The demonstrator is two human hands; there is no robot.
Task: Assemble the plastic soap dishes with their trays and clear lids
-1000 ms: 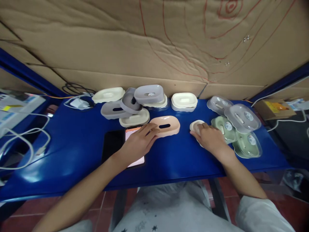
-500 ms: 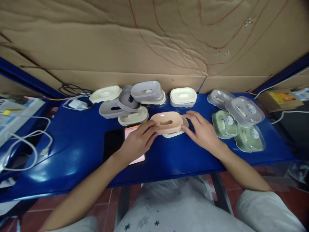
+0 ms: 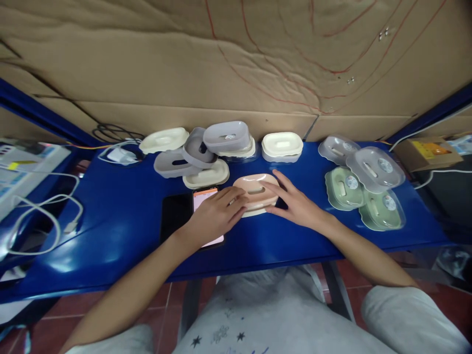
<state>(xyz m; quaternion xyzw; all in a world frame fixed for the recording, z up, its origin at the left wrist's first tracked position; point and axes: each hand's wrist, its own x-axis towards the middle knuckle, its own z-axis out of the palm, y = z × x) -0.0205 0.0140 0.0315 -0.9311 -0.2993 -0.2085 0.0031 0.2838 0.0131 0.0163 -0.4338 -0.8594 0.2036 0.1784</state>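
A peach oval tray (image 3: 257, 190) with a long slot in its floor sits on a cream oval piece (image 3: 254, 213), of which only the near rim shows. My left hand (image 3: 223, 209) grips the left end of the tray, fingers over the rim. At the other end my right hand (image 3: 295, 204) has its thumb on the near side and a finger over the top, with its index finger raised; it holds that end. A lit phone (image 3: 216, 241) lies partly under my left hand, beside a dark flat device (image 3: 173, 219).
Grey trays (image 3: 173, 164) and cream pieces (image 3: 206, 175) lie in a loose group at the back left. A cream-topped grey box (image 3: 282, 146) stands behind my hands. Clear-lidded green boxes (image 3: 381, 210) and grey boxes (image 3: 376, 169) are at right. White cables (image 3: 55, 206) trail at left.
The peach tray now sits squarer over the cream piece, which shows less at the right. My right hand has moved left, a finger now over the tray's top. The view has shifted slightly.
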